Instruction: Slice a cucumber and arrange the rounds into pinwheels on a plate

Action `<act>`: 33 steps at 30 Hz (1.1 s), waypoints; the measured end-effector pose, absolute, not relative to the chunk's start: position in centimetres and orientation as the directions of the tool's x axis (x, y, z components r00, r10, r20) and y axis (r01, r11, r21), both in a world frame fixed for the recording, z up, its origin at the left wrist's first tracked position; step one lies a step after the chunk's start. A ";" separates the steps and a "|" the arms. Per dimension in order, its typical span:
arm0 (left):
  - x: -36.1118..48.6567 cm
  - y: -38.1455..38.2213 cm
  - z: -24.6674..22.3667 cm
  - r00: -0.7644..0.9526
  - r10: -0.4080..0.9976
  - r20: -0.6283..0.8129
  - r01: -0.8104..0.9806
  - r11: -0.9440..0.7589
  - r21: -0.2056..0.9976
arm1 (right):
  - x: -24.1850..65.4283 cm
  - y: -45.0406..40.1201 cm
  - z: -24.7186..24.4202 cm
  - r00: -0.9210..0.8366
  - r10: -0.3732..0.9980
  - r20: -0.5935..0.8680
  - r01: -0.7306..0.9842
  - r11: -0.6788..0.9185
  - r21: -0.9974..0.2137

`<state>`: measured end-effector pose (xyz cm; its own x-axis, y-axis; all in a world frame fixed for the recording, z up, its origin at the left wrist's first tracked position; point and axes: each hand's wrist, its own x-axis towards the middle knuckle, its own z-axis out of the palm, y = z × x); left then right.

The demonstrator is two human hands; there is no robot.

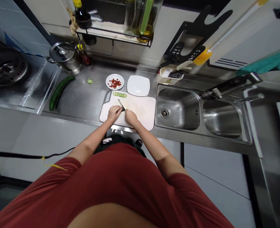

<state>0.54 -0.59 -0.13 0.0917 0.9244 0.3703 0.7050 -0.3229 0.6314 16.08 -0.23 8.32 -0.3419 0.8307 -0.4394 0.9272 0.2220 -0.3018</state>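
Over the white cutting board (142, 109), my right hand (131, 117) is closed round the handle of a knife (120, 103), whose blade points away to the far left. Beside the blade, my left hand (114, 113) pinches a small dark-green piece of cucumber (123, 109), mostly hidden by fingers and knife. A row of thin cucumber slices (120, 94) lies along the board's far edge. Behind it stand a bare white square plate (138, 85) and a round white plate (107, 85) with chopped red pieces (115, 83).
A whole cucumber (59, 92) and a few loose slices (89, 81) lie on the steel counter to the left. Behind are a lidded pot (65, 57) and a sauce bottle (84, 56). A double sink (178, 109) adjoins the board's right; a shelf (113, 33) overhangs the back.
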 end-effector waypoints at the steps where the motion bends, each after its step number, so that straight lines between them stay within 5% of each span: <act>1: 0.5 -0.6 -0.1 0.090 0.924 0.372 0.706 -0.323 0.631 | 16.0 -0.2 8.3 -0.344 0.830 -0.438 0.925 0.221 -0.308; 33: 0.6 -0.9 -0.1 0.087 0.930 0.356 0.748 -0.297 0.594 | 16.8 -2.6 7.1 -0.263 0.843 -0.469 0.959 0.174 -0.224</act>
